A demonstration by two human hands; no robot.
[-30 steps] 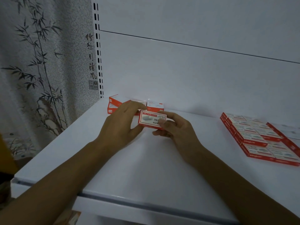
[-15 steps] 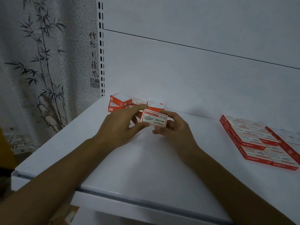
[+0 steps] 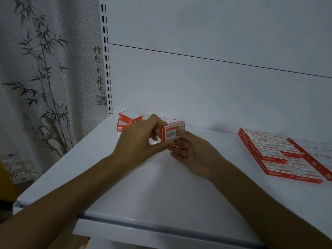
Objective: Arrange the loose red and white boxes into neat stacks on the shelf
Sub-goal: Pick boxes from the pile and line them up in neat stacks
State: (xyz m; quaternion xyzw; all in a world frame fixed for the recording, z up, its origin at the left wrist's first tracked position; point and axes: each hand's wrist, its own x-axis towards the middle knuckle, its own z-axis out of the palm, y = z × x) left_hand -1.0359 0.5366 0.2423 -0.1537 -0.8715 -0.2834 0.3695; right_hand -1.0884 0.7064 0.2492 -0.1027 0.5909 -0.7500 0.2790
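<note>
Both hands meet over the white shelf [image 3: 161, 191] and share one red and white box [image 3: 172, 131]. Left hand [image 3: 139, 140]: fingers curled over the box's left end, thumb pressed under its lower edge. Right hand [image 3: 195, 154]: palm turned upward, fingers curled beneath and behind the box's right part, gripping it from below. The box is held clear of the shelf surface, tilted, with its printed white face toward the camera and a red end toward the left hand.

Behind the left hand, close to the back panel [image 3: 206, 90], lies a loose pile of boxes [image 3: 125, 121], some at uneven angles. Well to the right of the right hand, arranged boxes [image 3: 274, 153] lie flat in tidy rows, touching side to side. Left of the left hand stands a slotted upright [image 3: 107, 69], with bamboo-print wallpaper [image 3: 45, 78] beyond it.
</note>
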